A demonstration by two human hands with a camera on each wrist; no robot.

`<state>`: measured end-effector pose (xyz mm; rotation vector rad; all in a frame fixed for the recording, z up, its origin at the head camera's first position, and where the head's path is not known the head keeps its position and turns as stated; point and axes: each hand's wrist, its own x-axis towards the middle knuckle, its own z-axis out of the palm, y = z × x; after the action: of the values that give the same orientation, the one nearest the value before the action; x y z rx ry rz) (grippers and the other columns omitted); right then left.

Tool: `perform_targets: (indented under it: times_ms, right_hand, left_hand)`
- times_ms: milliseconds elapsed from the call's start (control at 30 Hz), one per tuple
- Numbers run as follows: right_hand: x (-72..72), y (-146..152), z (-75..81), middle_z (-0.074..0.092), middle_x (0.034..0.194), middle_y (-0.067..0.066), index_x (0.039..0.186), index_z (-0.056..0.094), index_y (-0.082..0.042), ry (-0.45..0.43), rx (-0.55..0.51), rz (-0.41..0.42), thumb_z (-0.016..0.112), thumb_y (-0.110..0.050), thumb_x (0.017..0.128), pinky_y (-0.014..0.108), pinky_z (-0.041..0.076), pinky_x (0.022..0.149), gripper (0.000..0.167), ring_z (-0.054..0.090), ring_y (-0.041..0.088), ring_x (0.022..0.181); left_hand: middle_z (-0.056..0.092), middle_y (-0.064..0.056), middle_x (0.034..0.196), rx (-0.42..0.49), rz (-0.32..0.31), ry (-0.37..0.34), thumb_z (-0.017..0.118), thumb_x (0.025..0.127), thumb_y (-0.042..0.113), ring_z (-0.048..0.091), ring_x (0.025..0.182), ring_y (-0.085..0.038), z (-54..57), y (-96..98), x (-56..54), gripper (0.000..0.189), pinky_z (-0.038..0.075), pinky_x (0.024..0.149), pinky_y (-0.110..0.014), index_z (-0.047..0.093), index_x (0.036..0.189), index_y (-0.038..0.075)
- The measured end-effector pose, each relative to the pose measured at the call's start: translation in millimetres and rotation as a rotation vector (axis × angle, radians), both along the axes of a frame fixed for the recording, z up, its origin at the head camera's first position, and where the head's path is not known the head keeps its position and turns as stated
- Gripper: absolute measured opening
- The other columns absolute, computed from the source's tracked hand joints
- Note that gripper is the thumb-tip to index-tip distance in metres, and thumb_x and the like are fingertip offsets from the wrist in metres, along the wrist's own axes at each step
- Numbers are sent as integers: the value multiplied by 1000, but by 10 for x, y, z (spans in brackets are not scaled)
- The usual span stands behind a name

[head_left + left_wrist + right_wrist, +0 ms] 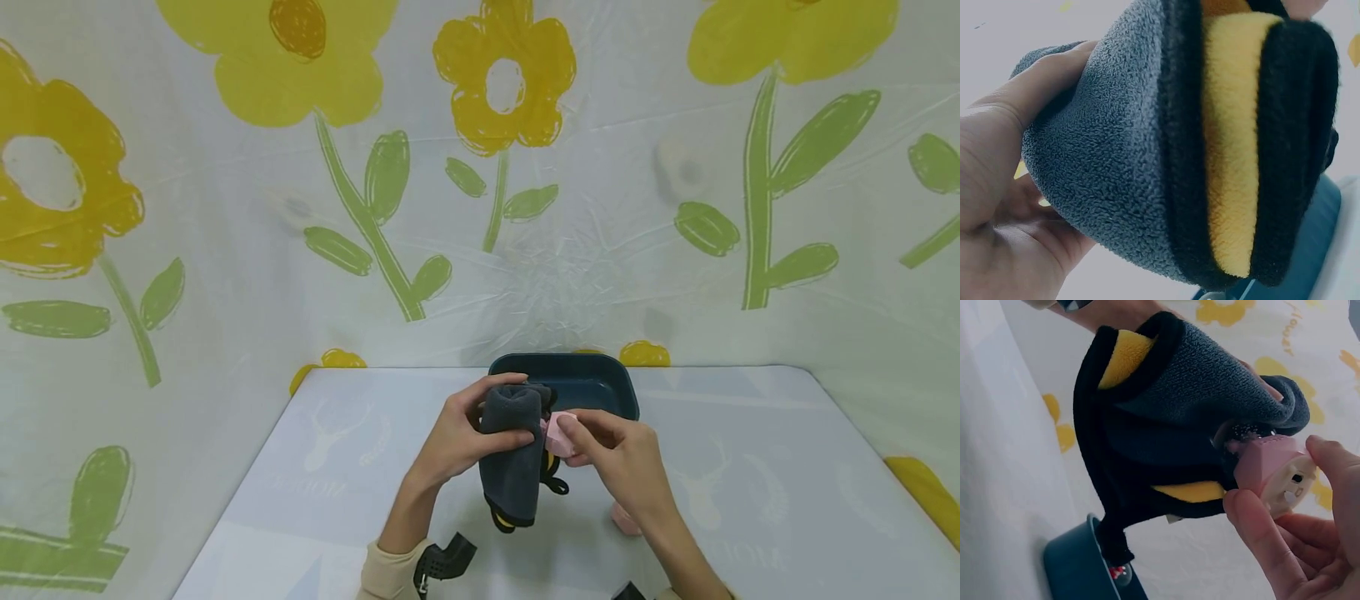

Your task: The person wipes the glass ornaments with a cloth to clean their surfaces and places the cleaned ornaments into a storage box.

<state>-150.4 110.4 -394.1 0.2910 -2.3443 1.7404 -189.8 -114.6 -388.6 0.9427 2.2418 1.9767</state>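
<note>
My left hand (472, 429) grips a folded grey microfibre cloth (512, 454) with black edging and a yellow underside. In the left wrist view, the thumb and fingers wrap around one end of the cloth (1122, 144). My right hand (611, 446) pinches the faceted pink base of a small snow globe (1266, 465) between thumb and fingers. Its clear, white-flecked dome points into the fold of the cloth, which partly hides it. The underside of the base, cream-coloured with a small black switch, faces the right palm.
Behind the hands, a dark teal tray (630, 392) stands at the table's far edge. Inside it, a clear ball with something red (1121, 574) shows in the right wrist view. Another pink object (625, 518) lies on the white table (315, 508) beneath the right wrist. A flower-printed curtain hangs behind.
</note>
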Motion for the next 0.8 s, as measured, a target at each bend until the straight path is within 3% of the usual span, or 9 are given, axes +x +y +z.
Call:
perform_targets:
  times_ms: [167, 300, 467, 633, 733, 800]
  right_hand:
    - [-11, -7, 4, 75, 100, 9, 110, 73, -10, -5, -7, 23, 71, -33, 90, 24, 58, 63, 30, 72, 8, 71]
    - [-13, -12, -22, 76, 98, 5, 111, 73, -13, 74, 43, 13, 72, -30, 89, 23, 58, 65, 28, 71, 6, 72]
    - [-13, -6, -47, 75, 104, 0, 117, 70, -17, 255, 124, 10, 78, -24, 84, 20, 57, 69, 35, 71, 5, 82]
    - [-26, 19, -51, 70, 115, 2, 122, 67, -15, 479, 152, 97, 86, -12, 73, 24, 59, 71, 52, 69, 9, 99]
    - [-44, 34, -40, 67, 120, 5, 123, 66, -11, 632, 184, 128, 89, 0, 63, 21, 57, 78, 65, 67, 11, 105]
    - [-59, 43, -38, 66, 122, 7, 123, 66, -9, 714, 212, 136, 89, -1, 64, 18, 54, 85, 64, 66, 12, 109]
  left_hand:
    - [63, -5, 127, -4, 13, 9, 80, 80, 12, 67, 104, -22, -5, -1, 3, 61, 59, 81, -37, 57, 134, 27]
    - [64, -7, 126, 0, 25, 13, 80, 81, 13, 67, 102, -23, -5, -5, 2, 60, 59, 80, -37, 56, 135, 25]
    - [64, -10, 123, 21, 44, -9, 78, 82, 13, 68, 96, -23, 2, -21, 0, 58, 60, 76, -37, 56, 135, 24]
    - [65, -15, 117, 53, 40, -24, 77, 83, 13, 69, 90, -22, 12, -40, -1, 58, 60, 75, -39, 55, 137, 17]
    - [65, -15, 116, 65, 35, -42, 77, 84, 14, 68, 90, -20, 20, -43, -3, 59, 59, 76, -38, 53, 138, 11]
    - [65, -15, 116, 68, 35, -54, 76, 84, 14, 67, 91, -20, 27, -41, -4, 58, 59, 77, -37, 53, 138, 11]
